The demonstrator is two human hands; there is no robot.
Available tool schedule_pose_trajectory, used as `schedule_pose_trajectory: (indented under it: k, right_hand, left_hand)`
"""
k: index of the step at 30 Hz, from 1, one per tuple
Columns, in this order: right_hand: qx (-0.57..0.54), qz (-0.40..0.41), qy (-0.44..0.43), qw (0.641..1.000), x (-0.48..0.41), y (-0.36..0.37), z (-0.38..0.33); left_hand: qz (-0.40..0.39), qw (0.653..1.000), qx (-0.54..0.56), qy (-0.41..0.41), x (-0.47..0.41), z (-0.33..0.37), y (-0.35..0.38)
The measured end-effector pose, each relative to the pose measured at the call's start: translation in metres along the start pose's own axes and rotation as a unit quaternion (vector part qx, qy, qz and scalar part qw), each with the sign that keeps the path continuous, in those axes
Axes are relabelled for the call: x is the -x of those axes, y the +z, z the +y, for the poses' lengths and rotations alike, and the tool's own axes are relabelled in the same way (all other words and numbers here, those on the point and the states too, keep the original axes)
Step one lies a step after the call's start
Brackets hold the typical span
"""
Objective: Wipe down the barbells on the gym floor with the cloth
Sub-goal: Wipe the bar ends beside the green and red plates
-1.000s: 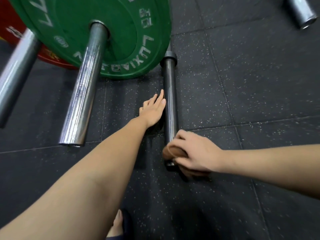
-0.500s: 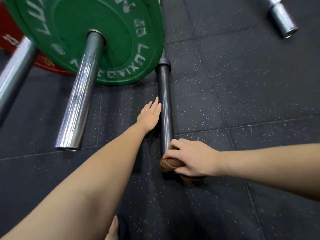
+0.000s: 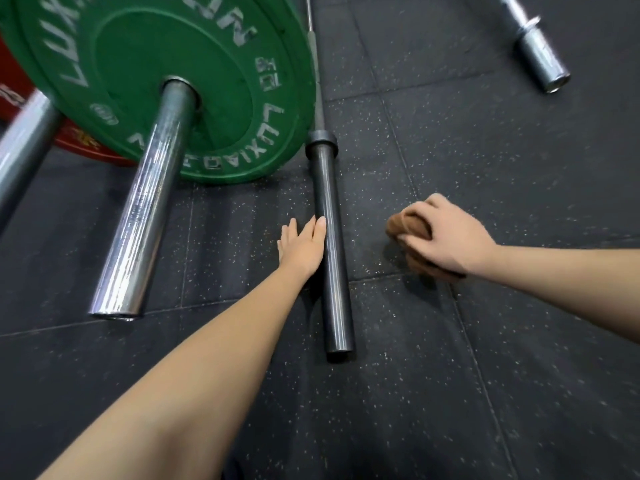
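Note:
A dark grey barbell sleeve (image 3: 330, 258) lies on the black rubber floor, running from centre toward the top. My left hand (image 3: 303, 249) rests flat on the floor with straight fingers, its edge touching the sleeve's left side. My right hand (image 3: 446, 235) grips a bunched brown cloth (image 3: 410, 233) to the right of the sleeve, apart from it and low over the floor. A chrome barbell sleeve (image 3: 142, 216) sticks out of a green plate (image 3: 138, 64) at the left.
A red plate (image 3: 79, 143) stands behind the green one. Another chrome bar (image 3: 24, 150) crosses the far left edge. A third chrome barbell end (image 3: 540, 57) lies at the top right. Speckled black floor tiles (image 3: 485, 375) fill the rest.
My right hand has lifted the cloth off the near end of the dark sleeve and moved it right, away from the bar. The left hand stays beside the sleeve.

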State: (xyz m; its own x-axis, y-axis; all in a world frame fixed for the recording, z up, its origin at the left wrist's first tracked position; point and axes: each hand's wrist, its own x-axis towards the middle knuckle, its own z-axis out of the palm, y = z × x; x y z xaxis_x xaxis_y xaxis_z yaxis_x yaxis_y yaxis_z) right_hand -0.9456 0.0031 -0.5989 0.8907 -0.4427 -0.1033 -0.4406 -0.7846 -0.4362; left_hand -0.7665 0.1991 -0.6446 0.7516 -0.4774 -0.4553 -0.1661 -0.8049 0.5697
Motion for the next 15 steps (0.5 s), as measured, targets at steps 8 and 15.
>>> schedule_pose_trajectory:
  k: [8, 15]
  right_hand:
    - [-0.041, 0.051, 0.041, 0.997, -0.013, -0.017, 0.014]
    - [-0.051, 0.079, 0.067, 0.993, -0.020, -0.022, 0.027]
  left_hand:
    - [0.078, 0.995, 0.054, 0.013, -0.005, 0.046, 0.039]
    - [0.096, 0.989, 0.067, 0.091, 0.005, 0.069, 0.075]
